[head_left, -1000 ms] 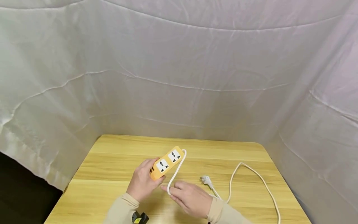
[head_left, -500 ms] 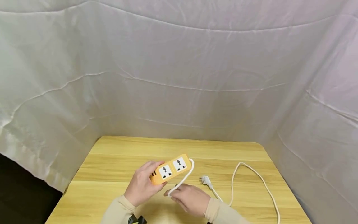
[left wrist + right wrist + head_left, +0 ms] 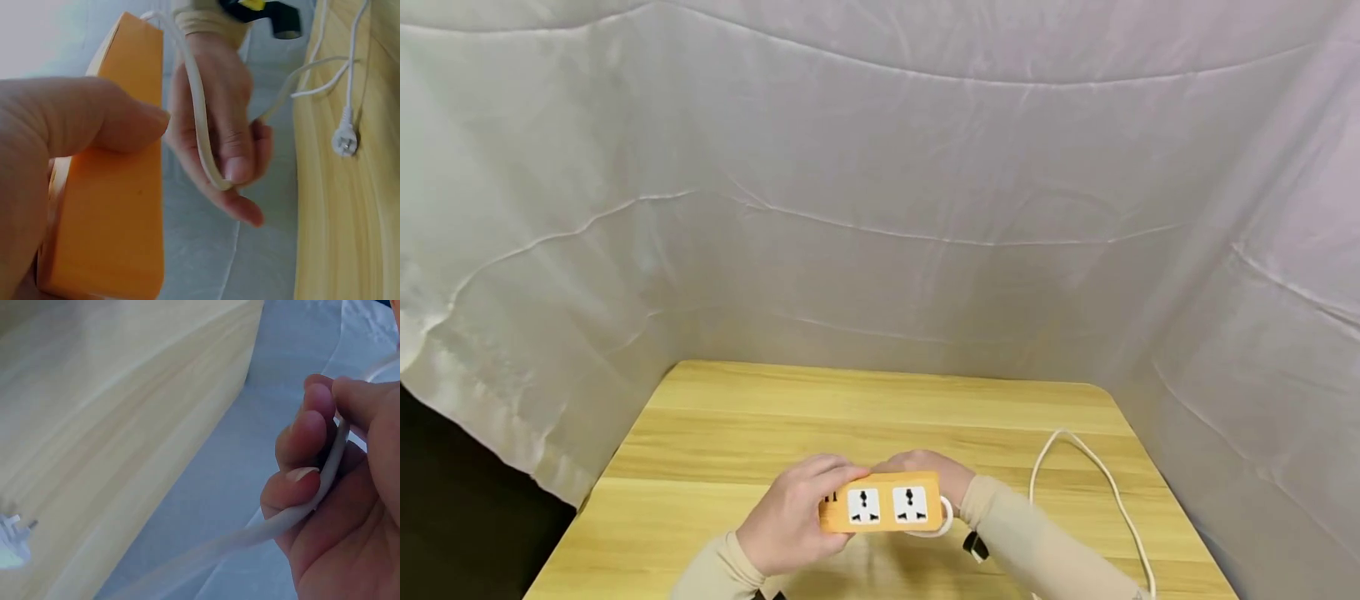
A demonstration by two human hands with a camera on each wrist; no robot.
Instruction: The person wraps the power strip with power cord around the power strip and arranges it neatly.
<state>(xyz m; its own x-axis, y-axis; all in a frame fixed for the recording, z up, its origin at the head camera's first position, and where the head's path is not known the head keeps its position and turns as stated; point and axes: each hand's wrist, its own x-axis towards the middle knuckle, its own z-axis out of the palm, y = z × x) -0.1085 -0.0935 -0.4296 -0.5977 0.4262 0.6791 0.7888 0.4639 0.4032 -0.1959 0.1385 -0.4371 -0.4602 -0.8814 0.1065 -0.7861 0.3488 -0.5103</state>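
An orange power strip (image 3: 886, 503) with two white socket faces is held up over the table, level across the head view. My left hand (image 3: 801, 517) grips its left end, thumb along one long side in the left wrist view. From the strip's right end the white cord (image 3: 195, 94) loops round to my right hand (image 3: 337, 469), whose thumb and curled fingers pinch it. In the head view the strip partly hides that right hand (image 3: 928, 468), which sits behind it. The cord's plug (image 3: 345, 139) lies on the table.
A wooden table (image 3: 760, 417) lies beneath both hands, with grey cloth (image 3: 880, 283) hanging behind and at the sides. More of the cord (image 3: 1112, 483) curves over the table's right side. Black devices are strapped at both wrists.
The strip has turned from a slant to level, and moved right and nearer. My right hand, still pinching the cord, has gone up behind it. The plug is now hidden in the head view.
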